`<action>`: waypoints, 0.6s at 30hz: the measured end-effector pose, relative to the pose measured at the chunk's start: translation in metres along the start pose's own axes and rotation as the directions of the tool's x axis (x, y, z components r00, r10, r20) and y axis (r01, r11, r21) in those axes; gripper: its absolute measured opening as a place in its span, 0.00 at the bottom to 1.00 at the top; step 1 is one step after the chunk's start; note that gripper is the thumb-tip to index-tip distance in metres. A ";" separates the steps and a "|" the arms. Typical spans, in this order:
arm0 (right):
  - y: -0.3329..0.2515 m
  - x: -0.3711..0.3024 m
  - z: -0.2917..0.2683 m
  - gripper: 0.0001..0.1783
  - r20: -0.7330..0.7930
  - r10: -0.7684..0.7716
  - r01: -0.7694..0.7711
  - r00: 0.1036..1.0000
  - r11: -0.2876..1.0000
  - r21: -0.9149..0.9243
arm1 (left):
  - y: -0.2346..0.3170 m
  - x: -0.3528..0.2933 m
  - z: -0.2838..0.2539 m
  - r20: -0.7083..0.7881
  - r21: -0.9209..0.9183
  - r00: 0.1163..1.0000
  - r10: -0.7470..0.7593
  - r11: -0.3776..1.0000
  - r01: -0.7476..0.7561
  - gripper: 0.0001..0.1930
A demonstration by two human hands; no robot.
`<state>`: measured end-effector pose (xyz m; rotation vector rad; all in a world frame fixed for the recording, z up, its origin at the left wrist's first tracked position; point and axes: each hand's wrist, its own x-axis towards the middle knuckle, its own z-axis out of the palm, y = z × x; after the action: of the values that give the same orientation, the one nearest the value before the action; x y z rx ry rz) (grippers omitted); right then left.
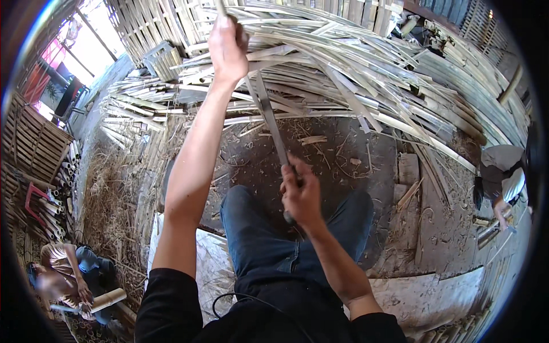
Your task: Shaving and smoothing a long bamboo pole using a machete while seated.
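My left hand (227, 50) is raised at the upper middle, its fingers closed around a pale bamboo strip (221, 8) whose end juts out above the fist. Below that fist a thin strip slants down beside the blade; whether it is the same piece is hard to tell. In front of my lap, my right hand (301, 193) grips a long knife (273, 127) by its handle. Its narrow grey blade points up and away, the tip close to the slanting strip below my left hand. Whether blade and strip touch, I cannot tell.
A large heap of split bamboo strips (366, 74) spreads across the far side. Shavings (108, 200) litter the ground. One person (63, 274) at lower left holds a bamboo piece (108, 298); another person (506, 171) sits at right. A red-framed saw (33, 200) lies at far left.
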<state>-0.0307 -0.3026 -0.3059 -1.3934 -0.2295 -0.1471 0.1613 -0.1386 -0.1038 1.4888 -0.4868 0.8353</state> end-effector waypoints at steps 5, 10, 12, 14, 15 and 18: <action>-0.133 0.029 -0.005 0.22 -0.039 -0.081 0.086 0.996 0.983 0.165 | 0.010 -0.003 -0.033 -0.039 -0.039 0.999 -0.020 0.999 0.018 0.26; -0.045 0.005 0.007 0.22 -0.158 -0.371 0.359 0.915 0.928 -0.101 | 0.007 0.000 -0.034 -0.051 0.000 0.999 -0.007 1.000 0.007 0.27; -0.022 -0.011 0.006 0.21 0.050 -0.086 0.096 0.995 0.967 -0.237 | 0.003 -0.005 -0.027 0.103 0.595 0.906 0.410 0.705 -0.386 0.25; -0.007 -0.015 0.010 0.20 0.033 0.064 -0.059 0.997 0.989 -0.138 | -0.006 -0.012 -0.040 0.029 0.500 0.968 0.250 0.835 -0.230 0.25; -0.044 0.000 0.011 0.19 0.066 0.212 -0.204 0.975 0.973 -0.107 | -0.009 -0.008 -0.052 -0.015 0.363 0.979 0.205 0.913 -0.186 0.23; -0.108 0.015 0.009 0.20 0.033 0.023 -0.028 0.999 0.989 0.144 | -0.013 -0.009 -0.070 -0.022 0.272 0.995 0.101 0.958 -0.091 0.24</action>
<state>-0.0421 -0.3120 -0.1976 -1.2547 -0.2433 -0.0859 0.1509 -0.0706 -0.1239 1.7076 -0.4332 1.0356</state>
